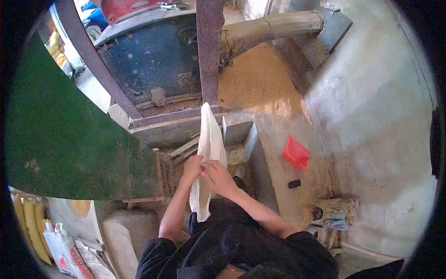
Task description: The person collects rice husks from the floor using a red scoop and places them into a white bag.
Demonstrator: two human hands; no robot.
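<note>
A long white sack (211, 139), folded narrow, stretches upright in front of my body, its lower end near my dark clothes. My left hand (192, 168) has its fingers closed on the sack's near edge. Right beside it, my right hand (218, 178) pinches the same cloth, and the fingertips of both hands nearly meet. Whether the sack's mouth is open cannot be made out. Below the sack are wooden slats (185, 151) and a grey metal-sided opening (239, 132).
A green panel (79, 135) fills the left side. Ahead stand a dark blue machine panel (148, 60) and a brown post (209, 51). Golden grain-like material (260, 79) is heaped under a pipe (278, 25). On the floor lie a red scoop-like object (296, 152) and a small black object (294, 184).
</note>
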